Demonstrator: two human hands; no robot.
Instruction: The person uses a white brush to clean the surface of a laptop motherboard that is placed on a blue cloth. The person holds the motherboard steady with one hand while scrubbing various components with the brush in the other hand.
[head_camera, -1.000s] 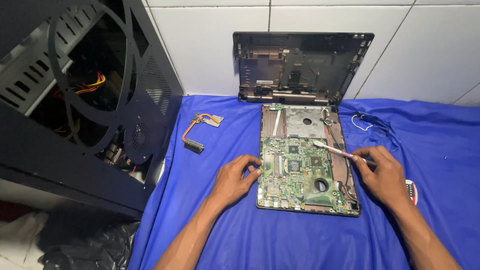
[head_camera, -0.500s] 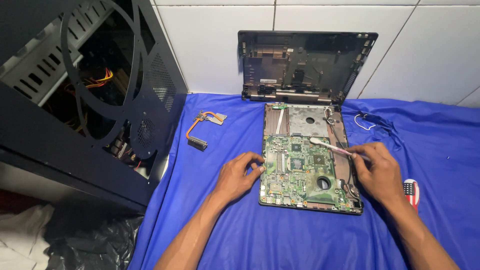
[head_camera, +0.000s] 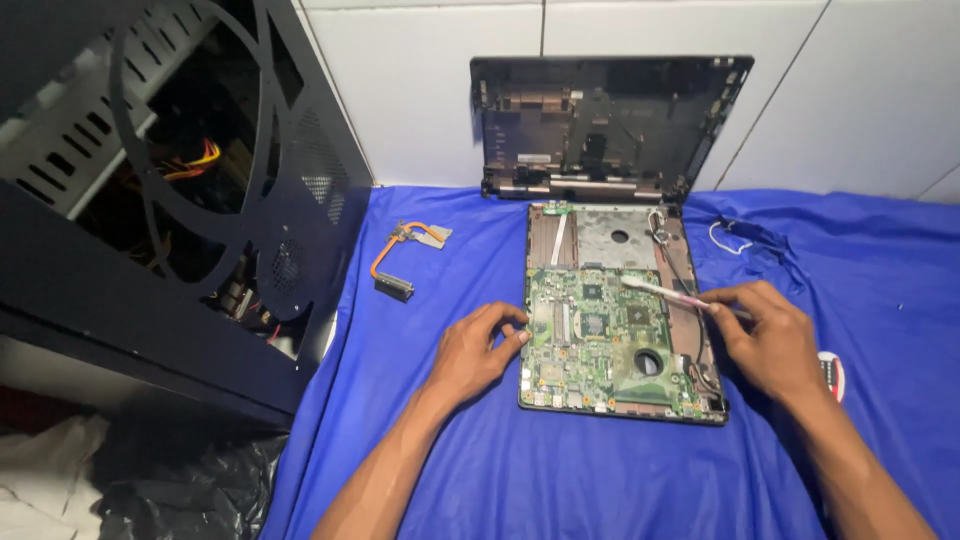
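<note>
An opened laptop base (head_camera: 672, 232) lies on the blue cloth (head_camera: 430, 460), with its green motherboard (head_camera: 600, 345) exposed. My left hand (head_camera: 478, 350) rests at the board's left edge, fingertips touching it. My right hand (head_camera: 770, 335) sits at the base's right side and holds a thin pale tool (head_camera: 660, 290), whose tip points left over the board near the chips. The laptop's dark lid shell (head_camera: 610, 125) leans upright against the tiled wall behind.
A copper heat pipe with heatsink (head_camera: 405, 258) lies on the cloth left of the laptop. A black desktop computer case (head_camera: 150, 200) with its side open stands at the left. A thin white cable (head_camera: 730, 237) and a small red-and-white object (head_camera: 832, 375) lie to the right.
The view shifted slightly. My right hand and the tool moved a little over the board; my left hand stayed at the board's left edge.
</note>
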